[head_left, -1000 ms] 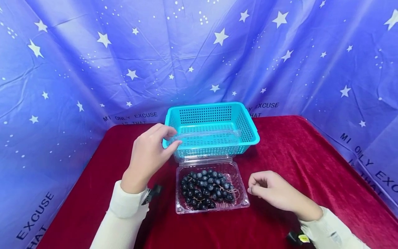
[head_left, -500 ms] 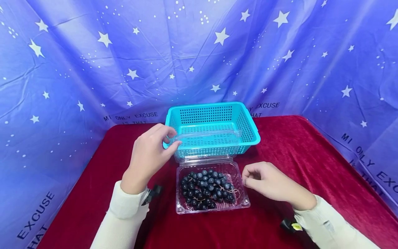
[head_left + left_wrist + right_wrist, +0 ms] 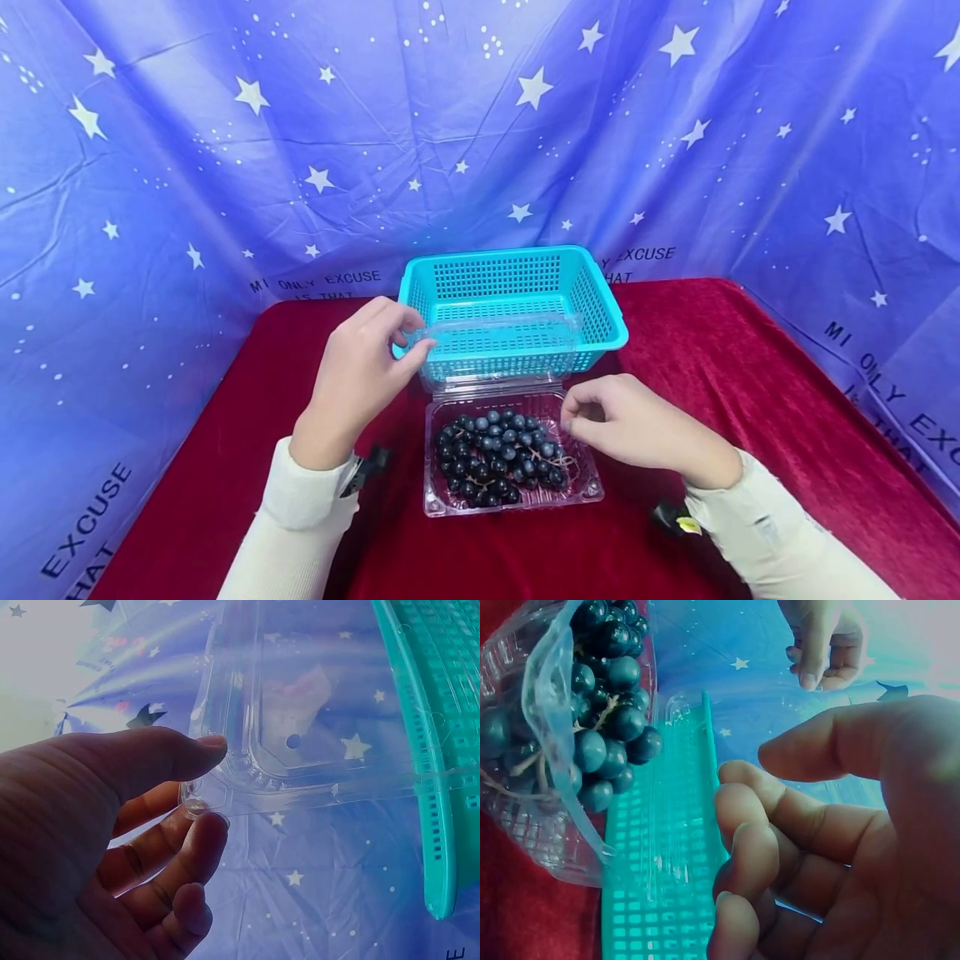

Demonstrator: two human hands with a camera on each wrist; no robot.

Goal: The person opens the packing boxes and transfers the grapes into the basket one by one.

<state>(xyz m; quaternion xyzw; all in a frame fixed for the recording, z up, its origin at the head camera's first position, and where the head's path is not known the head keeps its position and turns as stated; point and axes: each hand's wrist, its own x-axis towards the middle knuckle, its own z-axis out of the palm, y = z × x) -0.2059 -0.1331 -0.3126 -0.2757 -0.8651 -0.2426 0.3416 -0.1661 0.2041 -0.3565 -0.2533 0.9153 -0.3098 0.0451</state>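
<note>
A clear plastic clamshell box stands on the table with its lid raised. Inside lies a bunch of dark grapes with thin stems. My left hand pinches a corner of the lid between thumb and fingers, seen closely in the left wrist view. Over the box's right rim is my right hand, its fingers loosely bent and nothing between them. In the right wrist view the grapes appear to the left of its fingertips.
A turquoise plastic basket with grid walls stands right behind the box, partly seen through the lid. Dark red velvet covers the table. A blue star-printed curtain hangs behind and at both sides.
My right hand has moved left and away from me, from beside the box to over its right rim. The left hand and the lid have stayed in place.
</note>
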